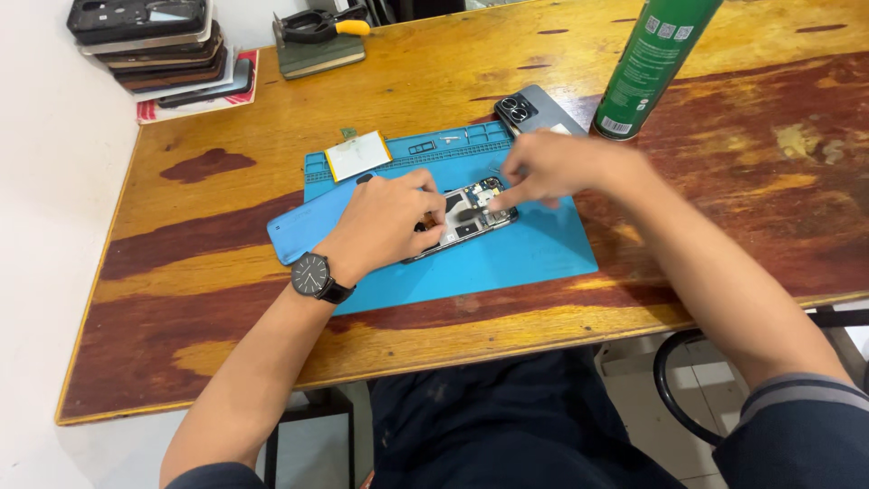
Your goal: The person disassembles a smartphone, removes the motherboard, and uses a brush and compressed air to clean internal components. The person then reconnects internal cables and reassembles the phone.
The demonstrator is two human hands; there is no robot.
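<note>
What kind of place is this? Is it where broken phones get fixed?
Probably, yes: it looks like a small phone repair bench. Both hands work on an opened phone lying on a blue repair mat, and a stack of phone cases sits in the table's corner.

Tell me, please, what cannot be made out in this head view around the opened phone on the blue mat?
- Lower part of the opened phone: covered by the left hand.
- What the right hand pinches: blurred and too small.
- Green spray can: top cut off by the upper edge.
- Grey phone behind: partly hidden by the right hand.
</note>
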